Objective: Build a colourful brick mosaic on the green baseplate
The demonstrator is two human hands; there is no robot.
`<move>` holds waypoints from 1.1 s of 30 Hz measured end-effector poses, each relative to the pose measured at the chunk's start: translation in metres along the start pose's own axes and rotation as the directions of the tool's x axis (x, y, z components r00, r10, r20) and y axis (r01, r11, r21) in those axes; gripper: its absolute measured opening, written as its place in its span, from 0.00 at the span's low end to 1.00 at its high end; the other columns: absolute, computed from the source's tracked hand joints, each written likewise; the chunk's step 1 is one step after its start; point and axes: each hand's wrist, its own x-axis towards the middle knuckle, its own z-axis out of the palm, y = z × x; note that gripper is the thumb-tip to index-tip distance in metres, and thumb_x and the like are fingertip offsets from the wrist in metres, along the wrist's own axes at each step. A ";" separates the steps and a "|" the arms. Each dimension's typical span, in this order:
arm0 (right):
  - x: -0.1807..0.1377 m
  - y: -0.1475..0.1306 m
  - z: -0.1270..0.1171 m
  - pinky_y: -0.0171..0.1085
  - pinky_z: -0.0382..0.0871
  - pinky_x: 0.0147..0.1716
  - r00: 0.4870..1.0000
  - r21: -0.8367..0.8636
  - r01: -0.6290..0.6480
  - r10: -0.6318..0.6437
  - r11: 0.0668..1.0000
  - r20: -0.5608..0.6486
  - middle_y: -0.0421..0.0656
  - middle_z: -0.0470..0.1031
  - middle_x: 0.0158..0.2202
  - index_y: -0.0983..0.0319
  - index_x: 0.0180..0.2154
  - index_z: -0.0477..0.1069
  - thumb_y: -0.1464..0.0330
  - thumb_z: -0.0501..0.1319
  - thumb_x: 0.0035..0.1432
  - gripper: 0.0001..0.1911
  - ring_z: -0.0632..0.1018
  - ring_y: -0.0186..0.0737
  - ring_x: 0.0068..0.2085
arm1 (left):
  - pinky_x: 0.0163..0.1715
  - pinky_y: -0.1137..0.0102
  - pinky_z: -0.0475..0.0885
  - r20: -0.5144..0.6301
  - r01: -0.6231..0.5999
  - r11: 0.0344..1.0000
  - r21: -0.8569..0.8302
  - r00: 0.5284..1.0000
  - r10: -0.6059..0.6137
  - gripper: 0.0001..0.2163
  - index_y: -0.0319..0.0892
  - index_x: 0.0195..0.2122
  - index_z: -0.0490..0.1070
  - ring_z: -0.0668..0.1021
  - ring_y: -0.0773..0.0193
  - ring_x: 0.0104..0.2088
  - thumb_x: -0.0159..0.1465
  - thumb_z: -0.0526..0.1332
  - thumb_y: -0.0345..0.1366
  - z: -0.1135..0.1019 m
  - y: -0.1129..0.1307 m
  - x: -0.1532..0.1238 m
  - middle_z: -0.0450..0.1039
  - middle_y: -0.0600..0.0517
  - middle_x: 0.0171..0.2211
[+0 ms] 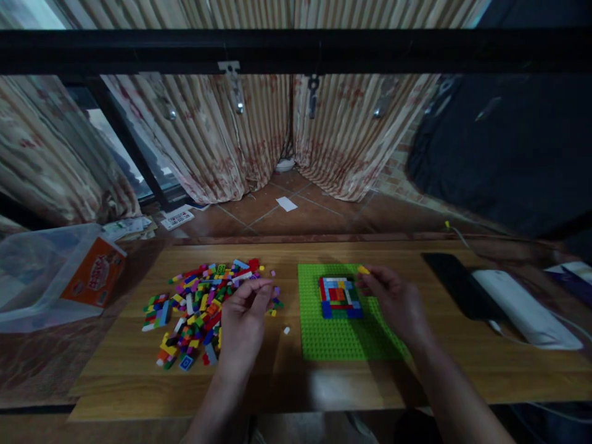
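Observation:
My right hand (388, 299) pinches a small yellow brick (364, 270) over the top right part of the green baseplate (321, 345). Just left of those fingers, a low block build (341, 297) of red, blue, white and other bricks is set on the plate. My left hand (246, 314) hovers at the right side of a heap of loose bricks (198, 308), thumb and forefinger pressed together. Whatever may be between its fingertips is too small to make out. A single white brick (287, 330) lies on the table between the heap and the plate.
The wooden table (277, 382) bears a black phone-like slab (446, 280) and a white power strip (527, 308) with cables at right. A clear plastic bin (41, 271) with an orange label stands at left. Curtains (250, 135) and a dark rail (277, 52) are beyond.

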 end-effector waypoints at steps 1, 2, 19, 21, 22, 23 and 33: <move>0.002 0.002 -0.008 0.40 0.75 0.35 1.000 -0.060 0.008 -0.008 0.998 -0.003 0.46 0.80 0.33 0.63 0.40 0.75 0.53 0.62 0.54 0.21 0.80 0.42 0.33 | 0.30 0.72 0.72 0.018 -0.007 1.000 0.020 1.000 0.007 0.11 0.39 0.34 0.77 0.77 0.64 0.29 0.54 0.66 0.40 0.003 -0.003 0.000 0.77 0.51 0.27; 0.002 0.005 -0.015 0.40 0.74 0.36 1.000 -0.119 0.022 -0.023 0.993 -0.003 0.46 0.80 0.34 0.63 0.40 0.76 0.54 0.62 0.54 0.20 0.80 0.42 0.34 | 0.30 0.72 0.72 0.036 -0.019 0.999 0.045 0.999 0.017 0.10 0.39 0.34 0.77 0.77 0.64 0.29 0.55 0.66 0.40 0.006 -0.006 0.000 0.77 0.51 0.28; 0.003 0.019 -0.020 0.38 0.69 0.40 0.926 -0.409 0.344 -0.232 0.845 0.299 0.42 0.76 0.36 0.57 0.37 0.79 0.71 0.61 0.58 0.09 0.77 0.38 0.37 | 0.26 0.73 0.67 0.402 -0.290 0.790 0.540 0.914 0.061 0.10 0.42 0.38 0.75 0.76 0.65 0.26 0.64 0.56 0.38 0.042 -0.013 -0.022 0.76 0.53 0.28; 0.003 0.018 -0.018 0.38 0.68 0.40 0.924 -0.429 0.355 -0.243 0.831 0.294 0.42 0.76 0.35 0.58 0.36 0.79 0.72 0.61 0.57 0.08 0.77 0.38 0.37 | 0.26 0.73 0.68 0.404 -0.304 0.777 0.551 0.912 0.070 0.09 0.42 0.37 0.75 0.77 0.65 0.26 0.64 0.56 0.37 0.042 -0.012 -0.022 0.76 0.54 0.28; 0.003 0.018 -0.017 0.38 0.68 0.40 0.924 -0.434 0.359 -0.248 0.826 0.293 0.42 0.76 0.35 0.58 0.36 0.79 0.72 0.61 0.57 0.08 0.77 0.38 0.37 | 0.26 0.73 0.68 0.406 -0.309 0.774 0.553 0.911 0.074 0.09 0.42 0.37 0.75 0.77 0.65 0.26 0.64 0.56 0.37 0.042 -0.012 -0.022 0.77 0.54 0.28; 0.003 0.017 -0.016 0.37 0.68 0.40 0.924 -0.437 0.361 -0.251 0.824 0.289 0.42 0.76 0.35 0.59 0.35 0.79 0.72 0.61 0.57 0.07 0.77 0.38 0.36 | 0.26 0.73 0.68 0.409 -0.312 0.773 0.553 0.910 0.075 0.09 0.43 0.37 0.75 0.77 0.65 0.26 0.64 0.56 0.37 0.042 -0.012 -0.021 0.77 0.54 0.28; 0.005 0.023 -0.013 0.37 0.68 0.33 0.961 -0.412 0.259 -0.192 0.874 0.198 0.42 0.75 0.32 0.61 0.39 0.78 0.69 0.64 0.53 0.10 0.75 0.37 0.31 | 0.27 0.73 0.68 0.441 -0.334 0.767 0.548 0.894 0.075 0.10 0.43 0.39 0.75 0.76 0.66 0.26 0.65 0.55 0.36 0.038 -0.019 -0.021 0.76 0.54 0.29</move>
